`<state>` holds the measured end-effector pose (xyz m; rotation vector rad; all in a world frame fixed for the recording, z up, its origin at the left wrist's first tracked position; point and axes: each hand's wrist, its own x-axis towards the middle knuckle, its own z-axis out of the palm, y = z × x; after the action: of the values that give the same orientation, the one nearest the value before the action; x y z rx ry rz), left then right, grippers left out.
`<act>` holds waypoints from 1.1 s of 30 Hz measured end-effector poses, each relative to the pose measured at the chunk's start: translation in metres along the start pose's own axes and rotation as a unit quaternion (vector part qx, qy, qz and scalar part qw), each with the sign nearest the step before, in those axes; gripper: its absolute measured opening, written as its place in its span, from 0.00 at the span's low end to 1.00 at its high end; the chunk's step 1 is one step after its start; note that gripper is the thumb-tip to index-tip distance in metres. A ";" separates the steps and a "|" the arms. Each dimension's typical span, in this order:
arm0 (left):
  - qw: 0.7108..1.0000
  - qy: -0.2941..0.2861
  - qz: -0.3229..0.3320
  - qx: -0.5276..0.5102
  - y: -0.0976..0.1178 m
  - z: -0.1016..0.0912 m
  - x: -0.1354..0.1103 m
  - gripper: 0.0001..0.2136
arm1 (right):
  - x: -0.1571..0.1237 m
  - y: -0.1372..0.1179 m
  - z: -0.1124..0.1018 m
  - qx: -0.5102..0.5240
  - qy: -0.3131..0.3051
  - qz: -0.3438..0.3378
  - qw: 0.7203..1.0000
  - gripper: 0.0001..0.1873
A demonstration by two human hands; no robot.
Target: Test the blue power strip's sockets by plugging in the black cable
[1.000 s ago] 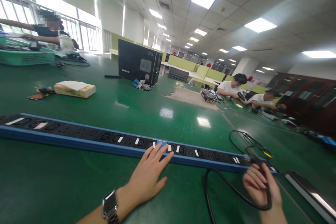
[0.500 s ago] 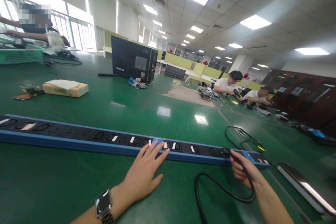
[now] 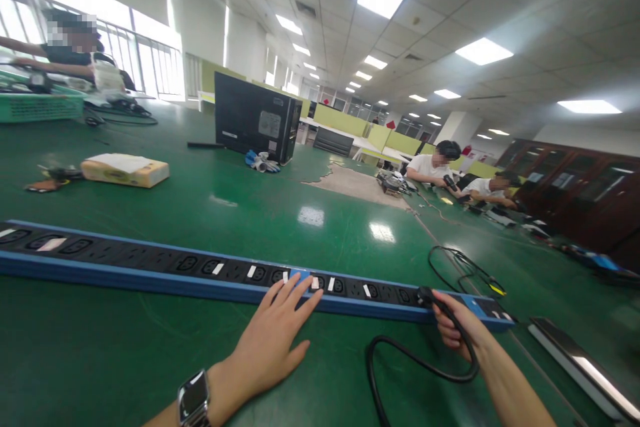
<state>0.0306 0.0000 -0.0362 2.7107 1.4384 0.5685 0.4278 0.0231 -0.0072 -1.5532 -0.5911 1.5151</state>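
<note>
A long blue power strip (image 3: 150,270) with black sockets lies across the green table (image 3: 250,207). My left hand (image 3: 273,340) rests flat on the table with fingers stretched, fingertips touching the strip's near edge at its middle. My right hand (image 3: 457,327) is closed on a black plug (image 3: 426,295) held at a socket near the strip's right end. The plug's black cable (image 3: 410,360) loops back toward me on the table.
A black computer case (image 3: 253,119), a tan box (image 3: 125,170) and a green basket (image 3: 40,107) sit farther back. Another black cable (image 3: 463,267) and a dark flat bar (image 3: 575,353) lie to the right. Other people work at the far left and right.
My right hand moved left and forward with the plug, from the strip's right end onto a socket. My left hand stayed put.
</note>
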 end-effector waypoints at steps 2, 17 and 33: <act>1.000 0.003 0.000 0.000 0.000 0.001 0.000 0.37 | -0.001 0.002 -0.002 -0.008 0.002 0.007 1.000 0.23; 1.000 0.014 0.003 0.010 -0.001 0.004 -0.001 0.35 | -0.001 0.021 0.009 0.027 -0.001 -0.007 1.000 0.19; 0.999 0.031 0.011 0.008 -0.001 0.004 -0.001 0.35 | -0.052 -0.057 -0.016 0.065 0.000 -0.241 0.968 0.13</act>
<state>0.0310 0.0006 -0.0407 2.7486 1.4333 0.6508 0.4483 0.0061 0.0663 -1.1994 -0.7859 1.1566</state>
